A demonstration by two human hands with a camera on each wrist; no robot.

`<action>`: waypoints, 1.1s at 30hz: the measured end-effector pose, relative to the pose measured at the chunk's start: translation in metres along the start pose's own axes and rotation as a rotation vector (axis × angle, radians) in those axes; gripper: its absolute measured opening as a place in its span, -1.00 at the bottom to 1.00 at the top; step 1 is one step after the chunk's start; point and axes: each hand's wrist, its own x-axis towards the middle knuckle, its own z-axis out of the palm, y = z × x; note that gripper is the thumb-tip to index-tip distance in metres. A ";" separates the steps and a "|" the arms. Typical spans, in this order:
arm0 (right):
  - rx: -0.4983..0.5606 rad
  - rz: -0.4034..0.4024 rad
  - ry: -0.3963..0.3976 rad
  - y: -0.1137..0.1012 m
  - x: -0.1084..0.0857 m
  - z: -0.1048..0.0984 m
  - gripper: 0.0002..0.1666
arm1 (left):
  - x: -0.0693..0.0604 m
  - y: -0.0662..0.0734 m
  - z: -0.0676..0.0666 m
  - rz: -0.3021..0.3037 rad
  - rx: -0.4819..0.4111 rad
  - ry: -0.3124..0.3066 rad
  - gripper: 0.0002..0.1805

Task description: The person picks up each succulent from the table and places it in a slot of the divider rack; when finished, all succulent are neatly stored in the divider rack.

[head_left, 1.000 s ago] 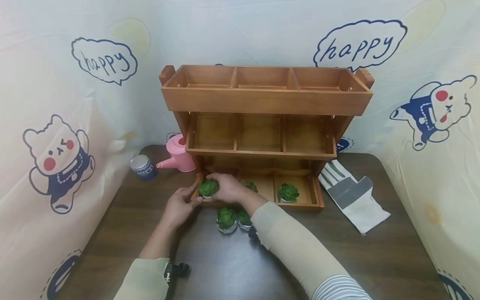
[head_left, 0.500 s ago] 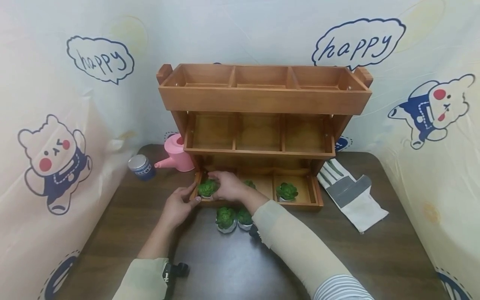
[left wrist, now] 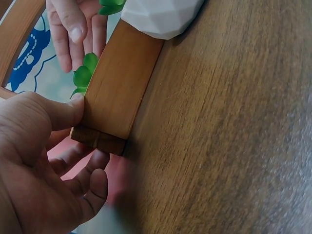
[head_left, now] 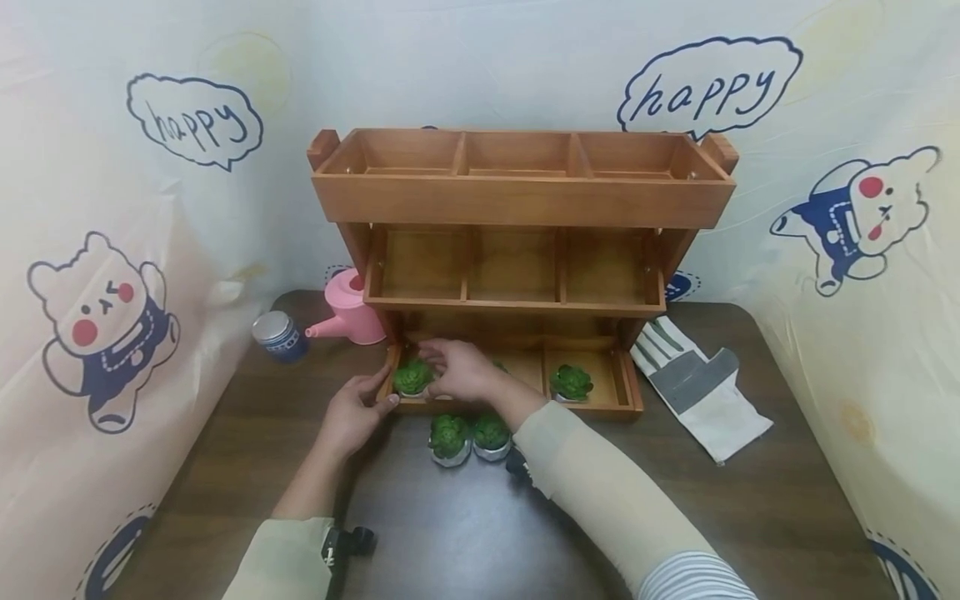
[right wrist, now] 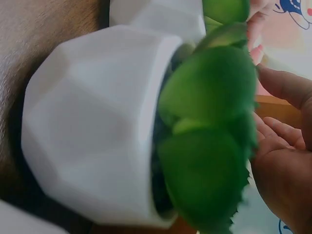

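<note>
A three-tier wooden shelf (head_left: 525, 204) stands on the table. My left hand (head_left: 352, 417) grips the left front corner of its bottom tray (left wrist: 119, 83), thumb on the front board and fingers round the end. In the tray's left compartment sits a green potted succulent (head_left: 412, 377). My right hand (head_left: 465, 373) is just right of that plant, fingers parted and holding nothing. Another succulent (head_left: 572, 383) stands in the right compartment; one in the middle is mostly hidden by my right hand. Two more, one left (head_left: 448, 440) and one right (head_left: 491, 435), stand in front of the tray.
Left of the shelf are a pink watering can (head_left: 351, 308) and a blue jar with a pale lid (head_left: 280, 336). A white and grey glove (head_left: 701, 387) lies to the right. Close to the right wrist camera is a white faceted pot (right wrist: 92, 126).
The fingers of my right hand have loosened and moved slightly right, off the left compartment's succulent. My left hand keeps its grip on the tray corner. The head view has shifted a little.
</note>
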 end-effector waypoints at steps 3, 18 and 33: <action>0.021 -0.010 0.011 0.000 -0.005 -0.005 0.00 | 0.000 0.002 -0.001 0.008 0.002 -0.003 -0.24; 0.094 -0.043 0.025 0.001 -0.030 -0.017 -0.06 | 0.000 0.002 -0.003 -0.005 0.012 -0.012 -0.23; 0.198 -0.062 0.015 0.008 -0.062 -0.023 -0.07 | 0.000 0.003 -0.002 -0.006 0.001 -0.008 -0.25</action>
